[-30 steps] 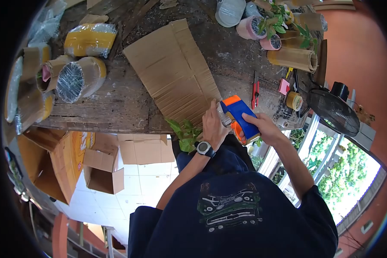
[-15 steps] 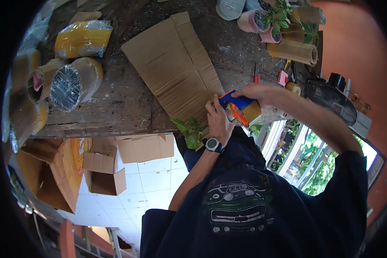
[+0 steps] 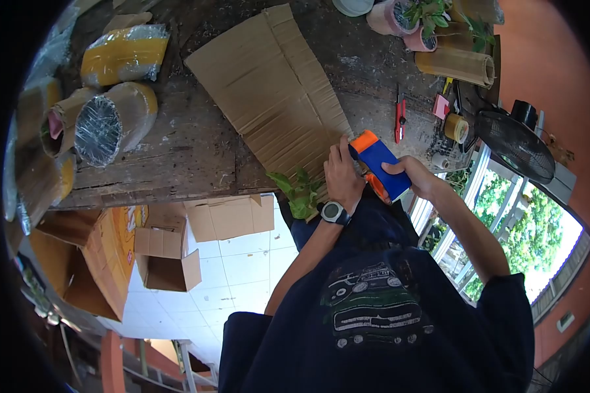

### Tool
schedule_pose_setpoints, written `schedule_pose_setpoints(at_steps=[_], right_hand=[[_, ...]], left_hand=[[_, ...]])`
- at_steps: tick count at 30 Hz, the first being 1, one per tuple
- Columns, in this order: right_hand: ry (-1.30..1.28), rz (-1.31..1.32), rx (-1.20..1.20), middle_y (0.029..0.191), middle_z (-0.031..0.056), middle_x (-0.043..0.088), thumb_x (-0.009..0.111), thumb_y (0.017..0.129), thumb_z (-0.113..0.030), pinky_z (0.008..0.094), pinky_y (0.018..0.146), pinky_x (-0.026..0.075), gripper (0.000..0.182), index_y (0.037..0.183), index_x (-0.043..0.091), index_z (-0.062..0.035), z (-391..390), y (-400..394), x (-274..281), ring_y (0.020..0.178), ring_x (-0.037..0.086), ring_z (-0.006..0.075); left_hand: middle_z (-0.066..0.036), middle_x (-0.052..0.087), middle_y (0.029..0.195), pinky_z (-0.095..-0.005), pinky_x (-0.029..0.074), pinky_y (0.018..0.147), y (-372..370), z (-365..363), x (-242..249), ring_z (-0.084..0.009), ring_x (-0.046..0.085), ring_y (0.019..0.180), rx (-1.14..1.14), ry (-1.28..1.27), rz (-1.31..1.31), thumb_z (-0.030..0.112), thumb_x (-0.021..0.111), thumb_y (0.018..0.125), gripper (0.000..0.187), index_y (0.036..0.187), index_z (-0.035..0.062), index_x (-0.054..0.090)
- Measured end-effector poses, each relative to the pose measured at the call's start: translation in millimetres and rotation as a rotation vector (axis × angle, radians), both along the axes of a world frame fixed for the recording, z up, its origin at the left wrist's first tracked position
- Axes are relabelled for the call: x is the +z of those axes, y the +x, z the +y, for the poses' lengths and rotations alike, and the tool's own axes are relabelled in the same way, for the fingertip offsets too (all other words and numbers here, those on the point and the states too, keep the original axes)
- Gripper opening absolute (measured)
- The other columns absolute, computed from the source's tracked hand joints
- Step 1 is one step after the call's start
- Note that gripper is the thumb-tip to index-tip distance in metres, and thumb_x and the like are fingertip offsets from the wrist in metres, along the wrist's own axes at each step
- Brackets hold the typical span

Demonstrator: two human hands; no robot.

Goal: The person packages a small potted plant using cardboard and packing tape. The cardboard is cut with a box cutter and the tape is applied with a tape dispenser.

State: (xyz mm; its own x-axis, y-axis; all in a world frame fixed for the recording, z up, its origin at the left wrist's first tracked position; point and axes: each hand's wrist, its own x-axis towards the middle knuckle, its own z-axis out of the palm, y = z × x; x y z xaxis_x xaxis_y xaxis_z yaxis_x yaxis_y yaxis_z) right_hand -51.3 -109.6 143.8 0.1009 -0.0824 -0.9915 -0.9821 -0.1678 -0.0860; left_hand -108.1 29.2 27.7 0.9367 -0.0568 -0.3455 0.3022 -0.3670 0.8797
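Note:
A blue and orange tape dispenser (image 3: 381, 160) is gripped in my right hand (image 3: 418, 178), close beside my left hand at the table's front edge. My left hand (image 3: 345, 175), with a watch on its wrist, is closed over the lower right edge of a creased cardboard sheet (image 3: 269, 85); its thumb is hidden. Green leaves (image 3: 298, 194) stick out at the sheet's near end, left of that hand. What lies under my left fingers does not show.
Wrapped cardboard tubes (image 3: 124, 56) lie at the left. At the right are a red cutter (image 3: 400, 119), a tape roll (image 3: 456, 128), more tubes (image 3: 455, 67), potted leaves (image 3: 429, 16) and a black fan (image 3: 518, 145). Open boxes (image 3: 167, 262) stand on the floor below.
My right hand has turned the tape dispenser so its blue side faces up, and my right forearm has swung lower. My left hand stays at the cardboard's edge. The red cutter is now uncovered.

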Motion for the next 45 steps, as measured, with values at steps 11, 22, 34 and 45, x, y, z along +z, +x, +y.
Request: schedule_pose_setpoints(at_steps=[11,22,34,45], right_hand=[[0.005,-0.143,-0.028,0.077,0.0155,0.067,0.066,0.091,-0.032,0.0343,0.065,0.058,0.044,0.106,0.06,0.009,-16.9,-37.9,-11.6,0.066,0.07,0.0248],[0.048,-0.207,0.097,0.073,0.0146,0.069,0.062,0.095,-0.043,0.0296,0.059,0.058,0.052,0.1,0.062,0.0083,0.1,-18.7,16.5,0.061,0.07,0.0205],[0.069,-0.471,-0.01,0.07,0.0089,0.066,0.064,0.095,-0.041,0.0265,0.05,0.054,0.048,0.095,0.066,0.0066,-38.0,-116.1,-14.9,0.057,0.069,0.0171],[-0.026,-0.597,0.011,0.062,0.0108,0.067,0.063,0.093,-0.049,0.0302,0.057,0.055,0.055,0.082,0.068,0.0044,-63.1,-171.6,-10.6,0.058,0.07,0.0187]], left_hand=[[-0.016,0.052,0.112,-0.0442,0.042,0.084,-11.3,-4.5,-12.7,-0.036,0.055,0.106,0.024,0.025,-0.081,0.013,0.085,0.06,0.071,0.124,0.003,0.053],[-0.015,0.057,0.104,-0.0453,0.051,0.075,0.2,1.1,-15.7,-0.0362,0.062,0.09,-0.058,0.106,-0.106,0.023,0.09,0.055,0.059,0.105,0.0023,0.067],[-0.019,0.059,0.106,-0.0449,0.056,0.079,12.7,7.9,10.8,-0.04,0.066,0.093,-0.346,0.287,-0.164,0.033,0.089,0.06,0.085,0.133,0.0051,0.056],[-0.033,0.056,0.114,-0.0498,0.054,0.083,16.8,-2.3,23.8,-0.0488,0.063,0.098,-0.639,0.465,-0.231,0.037,0.085,0.071,0.091,0.144,0.0038,0.043]])
